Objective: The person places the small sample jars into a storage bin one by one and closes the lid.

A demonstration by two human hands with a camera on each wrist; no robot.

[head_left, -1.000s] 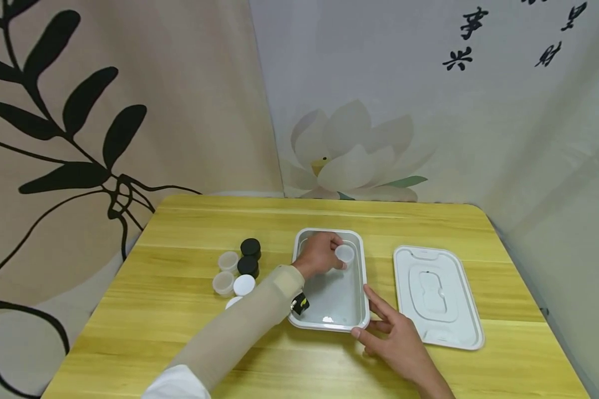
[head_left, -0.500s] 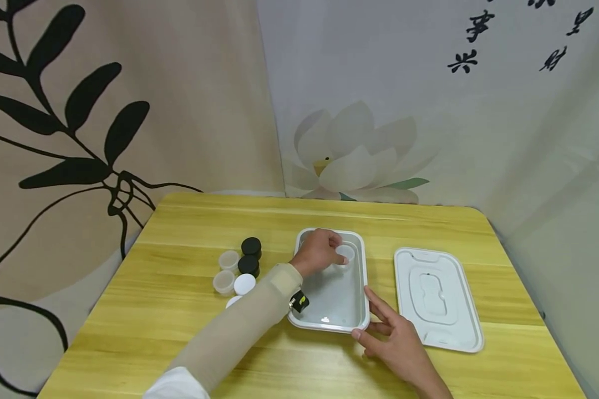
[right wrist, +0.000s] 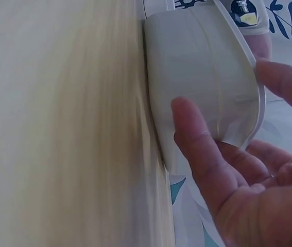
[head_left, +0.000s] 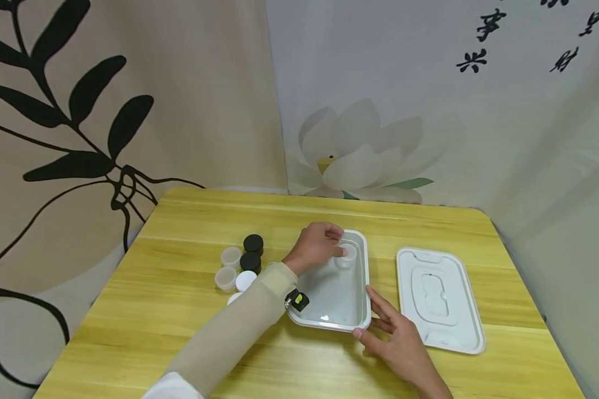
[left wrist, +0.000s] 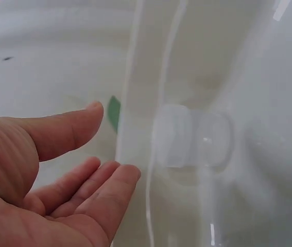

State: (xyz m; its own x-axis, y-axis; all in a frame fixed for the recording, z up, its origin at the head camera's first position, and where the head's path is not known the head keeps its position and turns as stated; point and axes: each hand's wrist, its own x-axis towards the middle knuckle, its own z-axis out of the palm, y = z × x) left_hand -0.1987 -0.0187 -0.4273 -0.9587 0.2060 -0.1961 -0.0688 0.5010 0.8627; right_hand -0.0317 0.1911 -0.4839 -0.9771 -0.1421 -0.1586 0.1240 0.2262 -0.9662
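Head cam: the yellow wood-grain table point(head_left: 145, 310) stood agst. hanging cloth point(head_left: 209, 94), w/ a blk leaf print point(head_left: 92, 83) at L, a pale flower print point(head_left: 364, 149) and blk characters point(head_left: 471, 60) at R. Clear cup point(head_left: 348, 257) sat in the far end of the white tray point(head_left: 324, 299), nr its R wall. L hand point(head_left: 313, 247) reached over the tray, just beside the cup; R hand point(head_left: 396, 341) was at the near R corner, fingers spread. White lid point(head_left: 441, 302) lay flat R of the tray; clear jars point(head_left: 226, 279), blk jars point(head_left: 250, 262) and white jars point(head_left: 245, 280) stood L. One white jar was partly hidden by the L sleeve point(head_left: 224, 332); top characters cut off.

L wrist cam: thumb & fingers wide apart, cup beyond the tips, its outline faint vs. the pale tray.

R wrist cam: tabletop blurry; digits parted round the tray corner, some partly hidden behind it; hand cut off at R edge.
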